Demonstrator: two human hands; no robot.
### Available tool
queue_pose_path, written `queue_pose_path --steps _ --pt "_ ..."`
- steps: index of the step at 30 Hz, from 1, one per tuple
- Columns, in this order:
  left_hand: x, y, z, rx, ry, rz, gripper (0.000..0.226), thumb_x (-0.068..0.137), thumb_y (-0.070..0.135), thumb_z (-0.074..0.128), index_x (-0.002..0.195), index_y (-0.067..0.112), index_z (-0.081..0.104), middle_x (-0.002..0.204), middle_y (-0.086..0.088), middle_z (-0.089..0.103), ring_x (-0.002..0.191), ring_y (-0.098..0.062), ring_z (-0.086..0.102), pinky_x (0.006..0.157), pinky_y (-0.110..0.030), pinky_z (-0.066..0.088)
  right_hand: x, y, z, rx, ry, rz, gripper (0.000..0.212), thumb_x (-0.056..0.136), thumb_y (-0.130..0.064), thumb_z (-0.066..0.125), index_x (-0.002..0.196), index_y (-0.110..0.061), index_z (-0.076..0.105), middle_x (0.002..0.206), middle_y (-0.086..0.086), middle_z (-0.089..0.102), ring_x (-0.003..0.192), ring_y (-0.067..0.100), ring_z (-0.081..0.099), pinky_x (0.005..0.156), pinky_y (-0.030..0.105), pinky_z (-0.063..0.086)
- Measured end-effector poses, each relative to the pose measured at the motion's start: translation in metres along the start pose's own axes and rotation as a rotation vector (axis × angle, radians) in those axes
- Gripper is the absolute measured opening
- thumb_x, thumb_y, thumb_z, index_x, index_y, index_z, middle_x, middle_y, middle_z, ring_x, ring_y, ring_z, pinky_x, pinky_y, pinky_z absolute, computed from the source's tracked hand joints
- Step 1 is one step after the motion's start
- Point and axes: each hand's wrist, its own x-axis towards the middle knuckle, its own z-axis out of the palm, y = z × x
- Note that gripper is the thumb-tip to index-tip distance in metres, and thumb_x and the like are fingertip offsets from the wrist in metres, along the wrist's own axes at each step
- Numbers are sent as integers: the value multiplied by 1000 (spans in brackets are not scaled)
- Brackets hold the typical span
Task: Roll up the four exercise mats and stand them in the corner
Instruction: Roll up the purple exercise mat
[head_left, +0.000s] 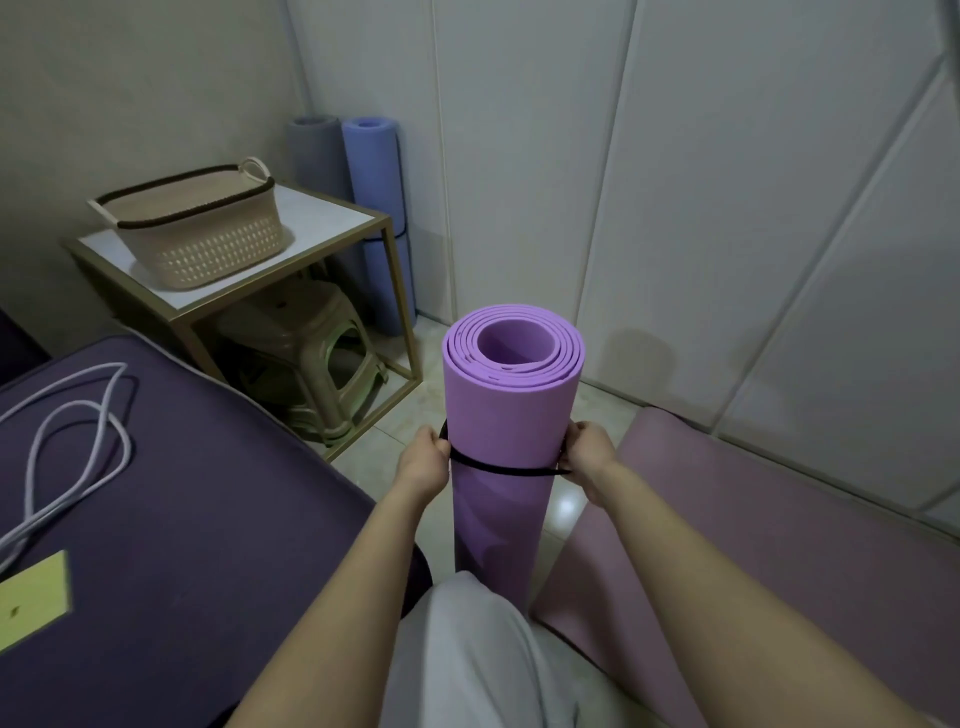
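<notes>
Left hand (423, 460), right hand (589, 449) pinching black strap (498, 469), rolled foam mat (506, 415)

Both hands (506, 457) pinch black strap (498, 469) around purple mat (506, 410).

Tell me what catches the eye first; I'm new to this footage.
A rolled purple mat stands upright at centre, the left hand and right hand each gripping a black strap looped around it. A grey rolled mat and a blue rolled mat stand in the far corner behind a table.
</notes>
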Motion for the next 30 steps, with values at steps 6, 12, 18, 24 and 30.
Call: queue_pose_path --steps 6,12,18,24,30 --pt "-5 3 -6 -112 16 -5 24 97 14 37 73 14 36 78 -4 46 76 -21 44 62 -29 35 8 6 10 -106 106 -102 27 95 -18 37 70 -12 42 82 14 53 79 26 49 85 52 49" --pt "-12 8 -11 -659 -201 -233 32 100 38 42 88 13 58 76 0 53 69 -11 49 67 -28 49 9 0 6 -67 28 -93 29 98 -17 35 72 -11 45 69 7 48 66 22 44 67 41 48" --pt "-15 19 -5 -909 -144 -345 25 102 18 41 81 13 54 71 -2 47 62 -10 43 63 -28 51 -2 -10 -20 819 -352 210 30 98 4 36 77 -2 57 57 3 61 47 8 53 44 15 48" --pt "-18 29 13 -1067 -75 -448 38 102 15 29 66 17 38 54 2 42 49 -9 36 53 -22 35 -4 -3 -28 666 -231 210 27 95 5 37 74 -7 50 65 1 41 48 6 35 39 13 37" --pt "-18 28 17 -1130 -106 -254 29 95 40 51 70 25 54 44 10 33 45 -6 32 55 -20 26 -11 -3 -22 347 -75 -44 14 99 -1 37 100 -4 50 61 3 43 27 0 37 32 13 33"
